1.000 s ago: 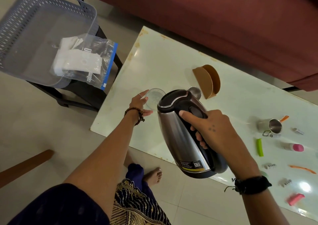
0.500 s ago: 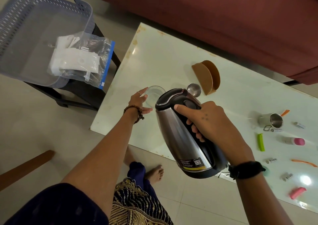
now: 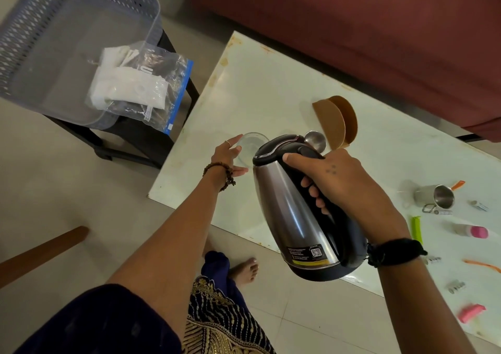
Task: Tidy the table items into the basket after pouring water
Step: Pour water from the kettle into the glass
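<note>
My right hand (image 3: 341,183) grips the black handle of a steel electric kettle (image 3: 287,212), held tilted above the near edge of the white table (image 3: 271,88), spout toward a clear glass (image 3: 250,143). My left hand (image 3: 230,156) rests against the glass's left side, fingers spread around it. The kettle's lid hides part of the glass. A grey plastic basket (image 3: 48,23) sits on a black stool at the far left. A clear zip bag (image 3: 143,88) with white items hangs over the basket's near rim.
On the table: a brown paper holder (image 3: 336,120), a steel spoon (image 3: 315,139), a steel mug (image 3: 436,196), a green clip (image 3: 416,229), a pink-capped tube (image 3: 473,231), a pink clip (image 3: 471,311), orange pieces and small metal bits. A maroon sofa (image 3: 352,15) lines the far side. My bare foot (image 3: 244,269) stands under the table edge.
The view has shifted slightly; the kettle stays tilted toward the glass in my right hand. My left hand's fingers have spread a little wider on the glass.
</note>
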`<state>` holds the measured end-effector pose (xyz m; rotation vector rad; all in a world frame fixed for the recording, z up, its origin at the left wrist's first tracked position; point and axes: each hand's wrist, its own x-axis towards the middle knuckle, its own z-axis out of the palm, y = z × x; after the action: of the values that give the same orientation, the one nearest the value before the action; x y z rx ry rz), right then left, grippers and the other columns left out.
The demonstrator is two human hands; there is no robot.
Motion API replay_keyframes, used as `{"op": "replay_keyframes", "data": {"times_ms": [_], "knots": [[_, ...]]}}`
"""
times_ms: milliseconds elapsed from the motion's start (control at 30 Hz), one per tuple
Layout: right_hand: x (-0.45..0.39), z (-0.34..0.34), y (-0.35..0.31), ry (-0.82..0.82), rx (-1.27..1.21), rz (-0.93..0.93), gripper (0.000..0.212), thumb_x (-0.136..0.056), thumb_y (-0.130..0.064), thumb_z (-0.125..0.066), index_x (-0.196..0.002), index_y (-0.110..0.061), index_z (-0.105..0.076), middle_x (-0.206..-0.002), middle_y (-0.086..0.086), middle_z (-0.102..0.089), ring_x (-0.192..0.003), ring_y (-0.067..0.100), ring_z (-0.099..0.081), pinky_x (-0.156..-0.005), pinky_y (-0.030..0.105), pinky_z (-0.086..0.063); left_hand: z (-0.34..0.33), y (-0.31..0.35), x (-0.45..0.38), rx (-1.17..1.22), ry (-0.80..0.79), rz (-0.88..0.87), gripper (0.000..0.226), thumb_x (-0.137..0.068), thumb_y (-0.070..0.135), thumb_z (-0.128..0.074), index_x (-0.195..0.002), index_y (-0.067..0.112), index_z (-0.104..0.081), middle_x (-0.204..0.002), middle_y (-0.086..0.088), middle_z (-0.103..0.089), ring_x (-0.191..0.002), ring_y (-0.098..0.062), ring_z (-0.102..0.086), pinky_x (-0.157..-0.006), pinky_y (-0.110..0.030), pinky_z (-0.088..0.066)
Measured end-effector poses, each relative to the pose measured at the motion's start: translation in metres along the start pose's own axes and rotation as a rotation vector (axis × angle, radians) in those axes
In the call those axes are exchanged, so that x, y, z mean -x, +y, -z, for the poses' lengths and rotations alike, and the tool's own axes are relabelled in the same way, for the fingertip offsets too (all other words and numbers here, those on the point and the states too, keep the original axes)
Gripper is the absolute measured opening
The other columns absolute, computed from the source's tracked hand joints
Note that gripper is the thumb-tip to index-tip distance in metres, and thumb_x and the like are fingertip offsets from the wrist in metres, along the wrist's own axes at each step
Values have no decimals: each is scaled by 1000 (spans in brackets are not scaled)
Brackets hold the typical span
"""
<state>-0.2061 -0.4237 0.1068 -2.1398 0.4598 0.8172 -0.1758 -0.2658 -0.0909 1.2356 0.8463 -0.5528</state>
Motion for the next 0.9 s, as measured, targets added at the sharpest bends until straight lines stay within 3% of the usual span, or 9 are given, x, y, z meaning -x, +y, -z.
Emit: {"op": "replay_keyframes", "data": {"times_ms": [267, 367, 500, 567, 633, 767, 833, 900], "knots": [[9, -4, 16, 77, -33, 83, 35, -78, -47, -66, -57, -21, -56, -34, -10, -52, -28, 2, -45, -34, 10, -37, 1, -2, -4, -26, 20, -12, 34, -95, 12, -43, -125, 25, -51, -141, -10, -38, -87, -40, -58, -46, -28, -57], [21, -5, 27, 166, -62, 144, 29, -78, -49, -64, -61, -29, -51, -35, -19, -53, -30, 0, -49, -37, 7, -36, 1, -3, -7, -189, 58, -68, 36, -95, 13, -41, -127, 26, -49, -137, -11, -44, -95, -41, -60, -53, -29, -57], [40, -5, 29, 258, -153, 226, 30, -78, -44, -63, -56, -30, -49, -33, -20, -51, -34, -3, -50, -41, 3, -37, 5, -7, 4, -486, 102, -328, 41, -93, 10, -43, -133, 21, -43, -135, -15, -48, -115, -40, -52, -97, -49, -45], [51, -6, 23, 292, -206, 273, 34, -75, -48, -65, -50, -32, -48, -33, -16, -50, -34, -1, -49, -41, 3, -37, 17, -7, 24, -573, 120, -559, 43, -92, 8, -47, -134, 17, -41, -135, -12, -49, -118, -30, -51, -102, -38, -43], [60, -9, 11, 319, -244, 299, 42, -69, -58, -69, -44, -31, -50, -34, -11, -50, -34, 3, -48, -41, 6, -38, 35, -3, 47, -575, 93, -753, 44, -92, 8, -49, -134, 16, -41, -135, -5, -50, -116, -18, -52, -96, -20, -42], [67, -28, -25, 332, -232, 387, 42, -65, -62, -55, -39, -30, -50, -38, 3, -45, -37, 9, -41, -42, 26, -40, 91, 22, 82, -733, 137, -863, 48, -92, 19, -49, -137, 27, -34, -133, 11, -44, -117, -5, -45, -97, -23, -39], [66, -45, -54, 318, -278, 433, 40, -64, -63, -53, -40, -32, -52, -37, -2, -46, -37, 9, -44, -41, 22, -42, 126, 42, 91, -833, 182, -883, 52, -91, 23, -51, -139, 26, -31, -135, 12, -40, -122, -1, -36, -100, -21, -33], [61, -66, -84, 286, -336, 473, 39, -64, -63, -53, -42, -31, -54, -40, 0, -48, -38, 9, -45, -41, 19, -44, 161, 63, 94, -897, 223, -906, 54, -90, 20, -52, -139, 20, -31, -143, 3, -37, -131, -9, -33, -107, -26, -30]]}}
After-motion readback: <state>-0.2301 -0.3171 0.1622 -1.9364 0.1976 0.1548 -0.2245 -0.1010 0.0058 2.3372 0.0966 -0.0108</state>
